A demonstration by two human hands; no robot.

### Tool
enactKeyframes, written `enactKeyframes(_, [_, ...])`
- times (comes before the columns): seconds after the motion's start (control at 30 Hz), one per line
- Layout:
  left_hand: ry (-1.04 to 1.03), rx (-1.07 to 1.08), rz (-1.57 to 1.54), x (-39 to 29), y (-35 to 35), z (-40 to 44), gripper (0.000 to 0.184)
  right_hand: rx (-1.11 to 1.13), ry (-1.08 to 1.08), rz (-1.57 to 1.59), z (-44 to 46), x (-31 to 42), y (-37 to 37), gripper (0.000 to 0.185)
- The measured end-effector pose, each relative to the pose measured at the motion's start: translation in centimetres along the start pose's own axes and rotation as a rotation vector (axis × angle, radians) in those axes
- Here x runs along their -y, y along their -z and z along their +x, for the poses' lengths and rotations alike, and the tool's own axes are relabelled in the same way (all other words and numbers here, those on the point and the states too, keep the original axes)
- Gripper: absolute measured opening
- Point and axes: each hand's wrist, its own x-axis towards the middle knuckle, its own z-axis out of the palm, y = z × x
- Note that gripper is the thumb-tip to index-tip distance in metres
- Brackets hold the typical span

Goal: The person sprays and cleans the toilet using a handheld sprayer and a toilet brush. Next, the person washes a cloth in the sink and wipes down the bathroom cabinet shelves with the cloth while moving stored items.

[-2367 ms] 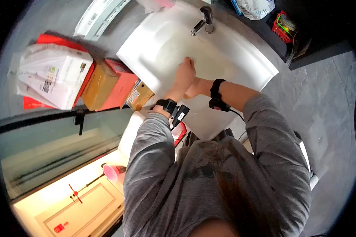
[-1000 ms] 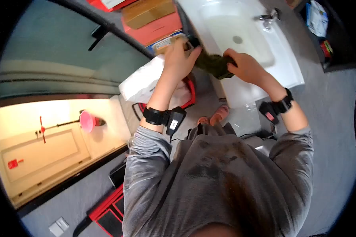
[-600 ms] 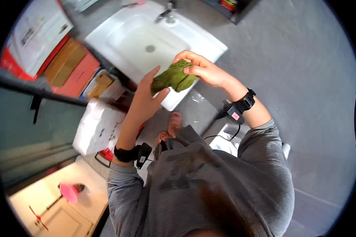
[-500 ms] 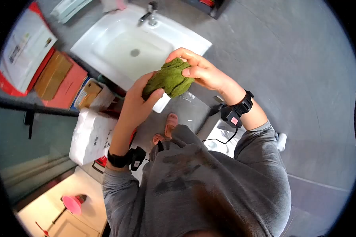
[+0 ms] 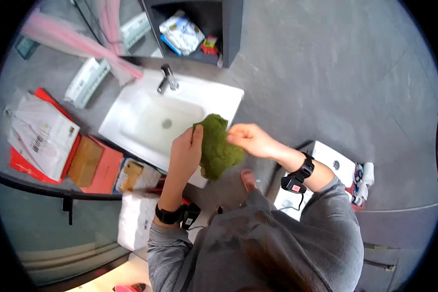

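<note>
A green cloth (image 5: 218, 148) hangs partly opened out in front of me, over the near right edge of the white sink (image 5: 126, 138). My left hand (image 5: 186, 148) is closed on its left edge, thumb on top. At the cloth's right side, my right hand (image 5: 252, 140) pinches the edge with fingers together; the fingertips are slightly blurred. Inside the sink, the drain (image 5: 167, 123) shows at the bottom, and a chrome faucet (image 5: 168, 78) stands at the back rim.
Left of the sink lie a white-and-red bag (image 5: 44, 136), a brown box (image 5: 86, 160) and a pink folder (image 5: 104, 168). A dark shelf (image 5: 231, 29) holding packets is behind. White foam-like packaging (image 5: 136, 221) stands below left, a white box (image 5: 333, 163) at right.
The cloth has gone from a crumpled bundle between both hands to a spread, hanging sheet. My hands sit lower in view, and the camera view has shifted, showing more of the shelf.
</note>
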Motion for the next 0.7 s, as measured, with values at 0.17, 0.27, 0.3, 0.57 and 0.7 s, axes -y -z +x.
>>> enactKeyframes(0.17, [-0.005, -0.063, -0.022, -2.3, 0.1, 4.4, 0.026, -0.306, 0.131, 0.213, -1.2, 0.3, 8.3, 0.015])
enactKeyframes(0.27, [-0.022, -0.120, -0.189, -4.1, -2.5, 7.5, 0.025, -0.411, 0.163, 0.443, -0.9, 1.2, 11.1, 0.014])
enactKeyframes(0.3, [-0.046, -0.140, -0.192, -5.5, -3.1, 8.2, 0.025, -0.565, 0.342, 0.537, -0.2, 1.5, 11.6, 0.012])
enactKeyframes(0.57, [-0.293, -0.426, -0.381, -8.0, -8.5, 17.6, 0.019, -0.808, 1.061, -0.416, 12.5, 1.3, 17.3, 0.047])
enactKeyframes(0.7, [-0.377, -0.679, 0.086, -7.4, -7.2, 17.1, 0.017, -0.985, 1.190, -0.646, 18.6, 1.4, 17.5, 0.070])
